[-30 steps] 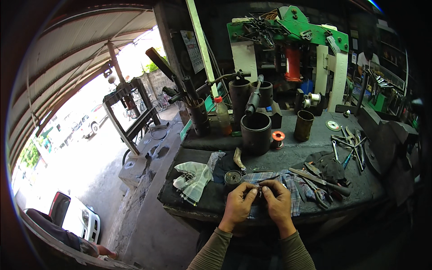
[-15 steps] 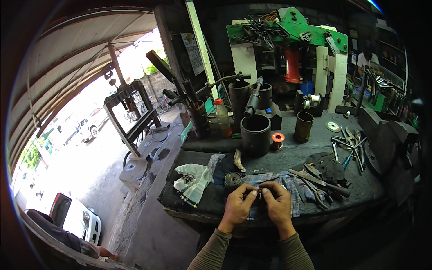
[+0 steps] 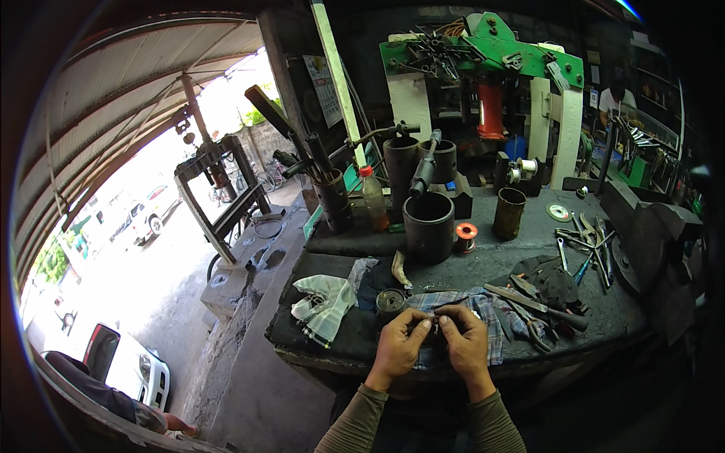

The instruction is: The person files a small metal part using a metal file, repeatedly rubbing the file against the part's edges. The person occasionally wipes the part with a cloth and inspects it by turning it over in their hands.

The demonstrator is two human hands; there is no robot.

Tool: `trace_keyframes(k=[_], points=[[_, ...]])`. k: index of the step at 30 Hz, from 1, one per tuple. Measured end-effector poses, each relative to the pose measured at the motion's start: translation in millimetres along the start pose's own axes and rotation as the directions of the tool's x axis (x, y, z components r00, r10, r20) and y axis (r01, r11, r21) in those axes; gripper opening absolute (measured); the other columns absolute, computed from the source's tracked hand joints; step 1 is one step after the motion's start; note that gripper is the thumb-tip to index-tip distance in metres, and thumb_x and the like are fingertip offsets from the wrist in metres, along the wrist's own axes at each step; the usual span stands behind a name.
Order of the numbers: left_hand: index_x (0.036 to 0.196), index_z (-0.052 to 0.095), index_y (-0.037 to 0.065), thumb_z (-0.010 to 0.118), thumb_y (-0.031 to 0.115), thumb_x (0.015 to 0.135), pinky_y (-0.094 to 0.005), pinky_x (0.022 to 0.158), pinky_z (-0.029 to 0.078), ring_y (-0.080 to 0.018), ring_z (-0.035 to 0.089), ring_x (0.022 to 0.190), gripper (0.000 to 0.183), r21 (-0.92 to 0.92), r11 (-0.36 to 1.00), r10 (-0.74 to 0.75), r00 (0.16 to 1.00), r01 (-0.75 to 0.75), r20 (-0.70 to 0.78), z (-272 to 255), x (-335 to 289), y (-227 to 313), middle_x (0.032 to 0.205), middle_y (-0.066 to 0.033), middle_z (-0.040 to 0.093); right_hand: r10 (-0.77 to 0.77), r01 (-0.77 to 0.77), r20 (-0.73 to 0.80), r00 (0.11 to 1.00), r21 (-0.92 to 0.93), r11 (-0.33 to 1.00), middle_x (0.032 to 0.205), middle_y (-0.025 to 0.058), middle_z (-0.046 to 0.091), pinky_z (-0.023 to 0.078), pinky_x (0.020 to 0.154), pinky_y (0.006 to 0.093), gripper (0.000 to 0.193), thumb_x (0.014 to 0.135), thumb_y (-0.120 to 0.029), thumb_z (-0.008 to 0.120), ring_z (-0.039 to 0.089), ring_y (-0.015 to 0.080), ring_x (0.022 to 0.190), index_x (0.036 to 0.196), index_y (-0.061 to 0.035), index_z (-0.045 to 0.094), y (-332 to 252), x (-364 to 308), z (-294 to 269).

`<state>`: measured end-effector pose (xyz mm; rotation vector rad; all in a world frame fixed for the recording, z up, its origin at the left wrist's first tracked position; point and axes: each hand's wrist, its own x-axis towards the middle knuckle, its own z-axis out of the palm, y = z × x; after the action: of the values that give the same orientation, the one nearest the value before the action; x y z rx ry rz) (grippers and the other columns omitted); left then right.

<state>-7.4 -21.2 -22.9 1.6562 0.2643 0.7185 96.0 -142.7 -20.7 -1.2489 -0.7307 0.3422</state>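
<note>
Both hands meet at the bench's front edge, thumbs and fingers pinched close together. My left hand point(image 3: 400, 346) and my right hand point(image 3: 464, 340) are closed on a small dark piece between the fingertips, too small and too covered to name. Beneath them lies a blue checked cloth point(image 3: 495, 321). Just beyond my left hand stands a round dark metal part point(image 3: 390, 302) with a hollow top. To the right of my right hand, a file-like tool with a dark handle point(image 3: 566, 318) and several pliers point(image 3: 532, 328) rest on the cloth and bench.
A pale checked rag point(image 3: 325, 302) lies at the left. Behind stand a wide dark metal cylinder point(image 3: 429, 230), a bottle with a red cap point(image 3: 373, 200), an orange-ended spool point(image 3: 466, 235) and a rusty can point(image 3: 510, 214). Wrenches and pliers point(image 3: 596, 245) lie at the right, below a green press frame point(image 3: 491, 49).
</note>
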Motion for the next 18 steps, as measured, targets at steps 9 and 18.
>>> trace_keyframes(k=[9,18], points=[[0.112,0.071,-0.002,0.065,0.013,0.109,-0.0233,0.077,0.050,-0.0050,0.060,0.087,0.017,-0.001,1.000,0.009,1.000,-0.009,0.004,-0.7,-0.1,-3.2,0.095,-0.0004,0.070,0.003,-0.003,-0.001,1.000,-0.007,1.000,0.103,0.0036,0.074,0.053,0.086,0.0257,0.015,0.106,-0.004,0.065,0.066,0.0092,0.094,0.117,0.0017,0.073,-0.5,-0.3,0.2],[0.111,0.072,-0.001,0.066,0.013,0.108,-0.0253,0.078,0.054,-0.0066,0.064,0.087,0.016,-0.020,1.000,-0.006,1.000,0.006,-0.003,-2.4,0.4,-11.0,0.095,-0.0019,0.073,0.007,-0.007,0.005,1.000,0.019,1.000,0.104,0.0039,0.073,0.054,0.086,0.0253,0.015,0.106,-0.004,0.064,0.066,0.0094,0.095,0.117,0.0015,0.073,0.0,-0.7,0.3]])
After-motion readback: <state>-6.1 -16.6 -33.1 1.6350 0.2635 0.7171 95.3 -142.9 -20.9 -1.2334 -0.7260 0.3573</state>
